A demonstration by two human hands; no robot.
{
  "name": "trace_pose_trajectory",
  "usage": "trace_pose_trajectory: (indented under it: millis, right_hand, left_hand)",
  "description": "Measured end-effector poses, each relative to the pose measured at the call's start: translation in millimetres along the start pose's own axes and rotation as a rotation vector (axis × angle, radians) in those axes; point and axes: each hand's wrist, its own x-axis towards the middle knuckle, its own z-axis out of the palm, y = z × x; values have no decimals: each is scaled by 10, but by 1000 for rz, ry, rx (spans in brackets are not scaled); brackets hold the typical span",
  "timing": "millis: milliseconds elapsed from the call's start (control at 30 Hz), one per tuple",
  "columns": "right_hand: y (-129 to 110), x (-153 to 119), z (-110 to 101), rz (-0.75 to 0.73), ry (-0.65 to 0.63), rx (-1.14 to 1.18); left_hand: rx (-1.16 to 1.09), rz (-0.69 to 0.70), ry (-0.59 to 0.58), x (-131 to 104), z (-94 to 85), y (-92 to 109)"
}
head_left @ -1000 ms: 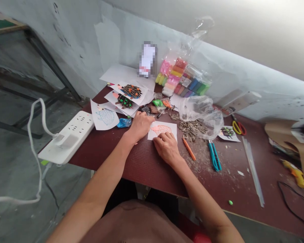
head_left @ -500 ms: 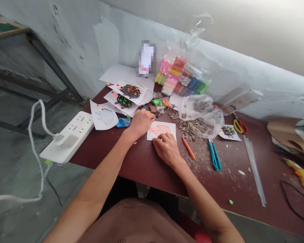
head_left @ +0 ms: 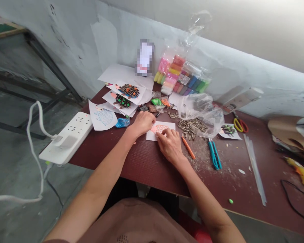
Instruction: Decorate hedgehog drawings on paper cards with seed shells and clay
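A white paper card (head_left: 150,136) lies on the table in front of me, with an orange hedgehog drawing (head_left: 161,128) whose front end is filled in pink. My left hand (head_left: 145,122) is at the card's upper left edge, its fingers curled together; whether anything is in them is hidden. Over the card's lower right part rests my right hand (head_left: 170,144), thumb and fingers bent close together near the drawing's lower edge. What its fingertips hold, if anything, is too small to tell. An orange pen (head_left: 188,147) lies just right of this hand.
Striped sunflower seeds (head_left: 191,127) lie beside a clear plastic bag (head_left: 212,116). Finished hedgehog cards (head_left: 128,91), a blue hedgehog drawing (head_left: 105,117) and a blue clay packet (head_left: 123,122) are left. Right are a teal cutter (head_left: 214,155), scissors (head_left: 240,125) and a yellow glue gun (head_left: 302,173).
My right hand has shifted slightly right and up over the card, uncovering a little of it, and its thumb shows more. My left hand stays almost in place.
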Motion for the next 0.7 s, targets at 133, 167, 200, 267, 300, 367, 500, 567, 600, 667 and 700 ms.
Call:
trace_pose_trajectory:
  millis: [133, 167, 200, 267, 300, 367, 500, 567, 600, 667, 700]
  right_hand:
    - [-19, 67, 19, 12, -22, -3]
    - [-24, 83, 24, 17, -30, -2]
    - [-29, 97, 29, 20, -38, 0]
    - [-38, 114, 38, 24, -51, -1]
    - [-42, 118, 42, 24, -55, -3]
    - [-48, 119, 47, 21, -59, -6]
    - [-45, 111, 39, 22, -43, 12]
    - [-37, 113, 33, 35, -20, 18]
    - [-32, 117, 33, 39, -10, 18]
    - [-22, 127, 38, 38, -3, 12]
    - [-17, 133, 44, 36, -9, 9]
  left_hand:
    - [-12, 4, -36, -13, -44, 8]
    - [-10, 2, -40, -15, -52, 12]
    - [-7, 2, -43, -16, -56, 15]
    - [-4, 4, -43, -16, -53, 17]
    - [-5, 7, -42, -16, -48, 15]
    - [-8, 12, -37, -15, -32, 7]
    - [-7, 16, -19, -16, -11, -3]
    - [-10, 11, -15, -19, -9, -2]
    - [-15, 9, -14, -20, -9, -2]
    - [-24, 10, -11, -22, -8, -4]
    - [-25, 15, -8, -23, -6, -6]
